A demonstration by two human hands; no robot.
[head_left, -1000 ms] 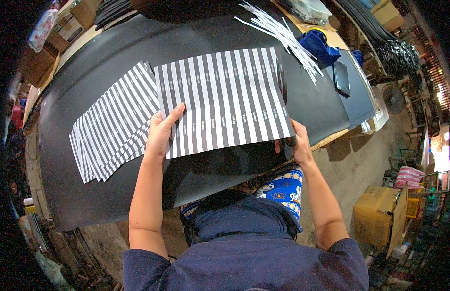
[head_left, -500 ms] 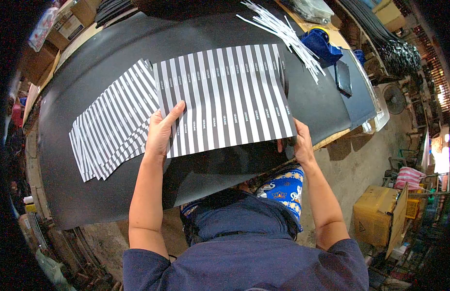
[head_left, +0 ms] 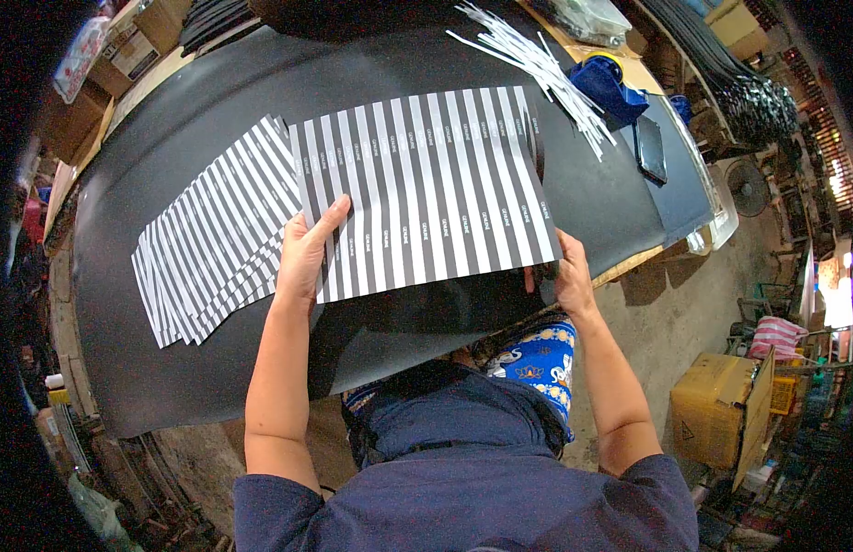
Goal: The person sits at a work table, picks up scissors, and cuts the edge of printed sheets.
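A black-and-white striped sheet [head_left: 426,184] printed with small repeated lettering is held above the dark table. My left hand [head_left: 309,247] grips its lower left edge, thumb on top. At the lower right corner my right hand [head_left: 572,276] holds the sheet, with part of its fingers hidden beneath. To the left, a fanned pile of similar striped sheets [head_left: 210,235] lies on the table, its right side close to my left hand.
The black-topped table [head_left: 150,386] carries loose white strips [head_left: 537,69], a blue tape dispenser [head_left: 610,87] and a dark phone-like object [head_left: 649,149] at the back right. A cardboard box [head_left: 712,409] stands on the floor at right, below a fan [head_left: 747,187].
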